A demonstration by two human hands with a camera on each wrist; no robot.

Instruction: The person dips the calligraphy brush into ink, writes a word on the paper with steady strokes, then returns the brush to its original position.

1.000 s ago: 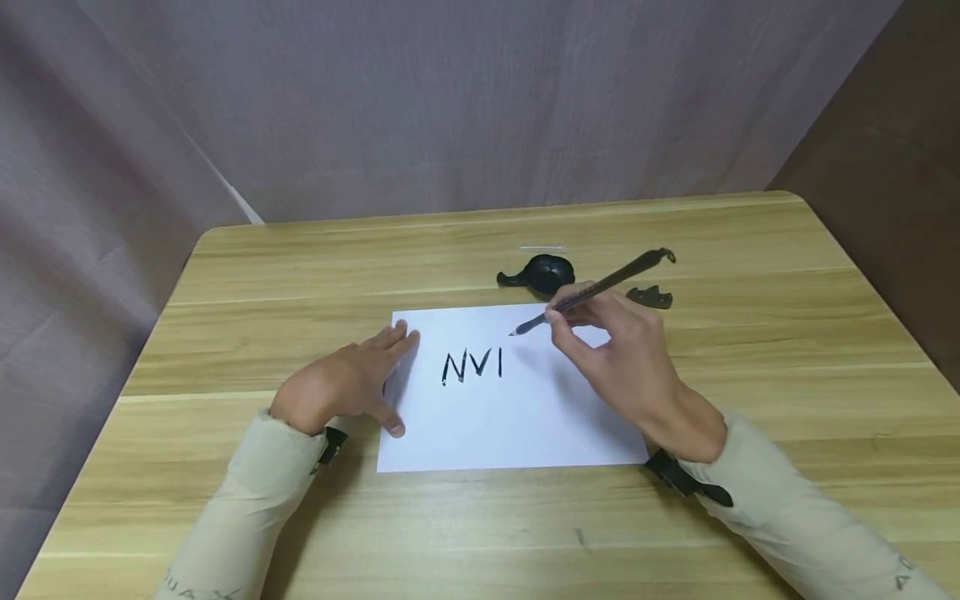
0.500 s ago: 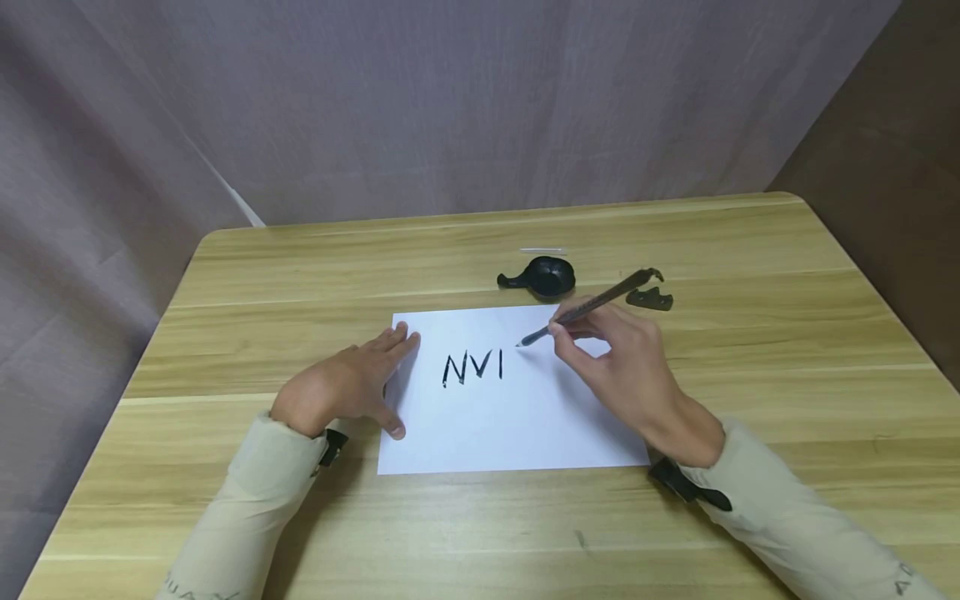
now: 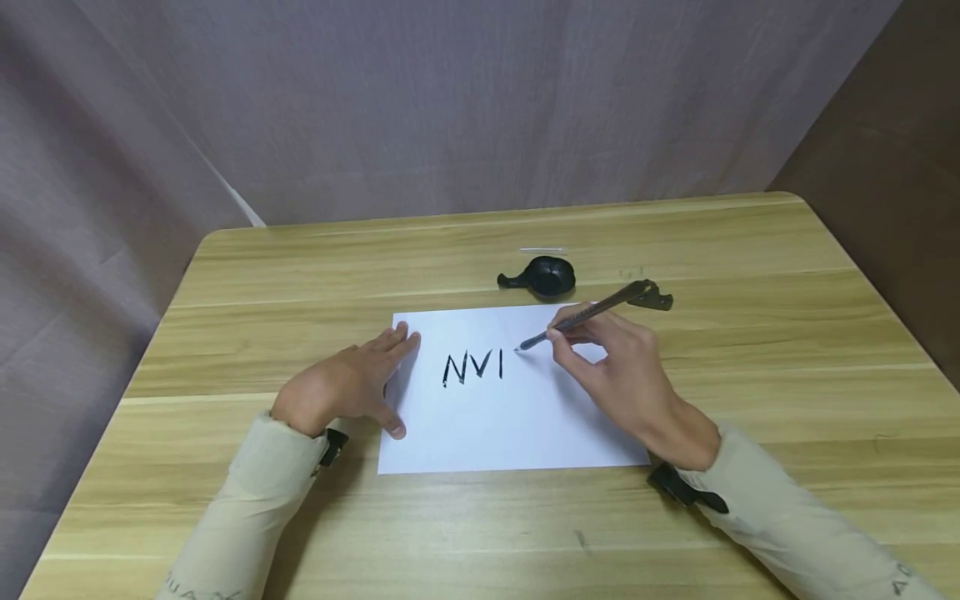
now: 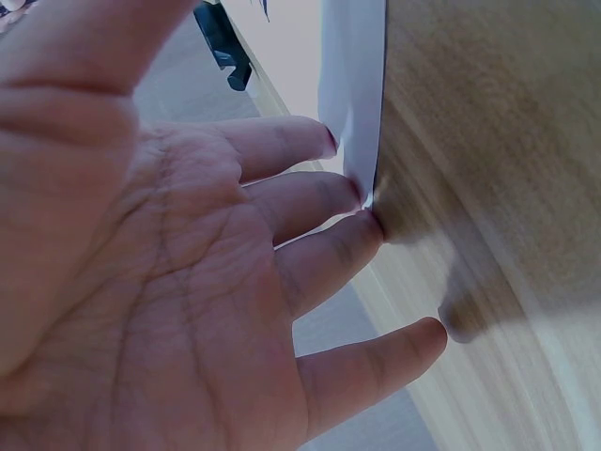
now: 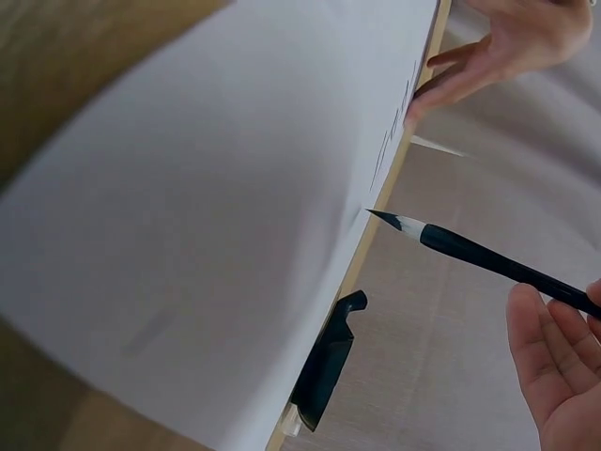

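Right grip (image 3: 626,383) pinches the brush (image 3: 581,317), tip perhaps touching the paper (image 3: 480,433); left grip (image 3: 345,382) rests, spread and unclenched, on its edge

— What stood behind the table (image 3: 262,275)?
— Greyish-mauve curtain (image 3: 480,100), hung in folds; brown surface (image 3: 885,142) rose at right.
— And the table itself?
— Showed pale wood grain, far corners rounded. Thin clear rod (image 3: 542,250) lay toward far edge; small dark smudge (image 3: 582,540) marked near side.
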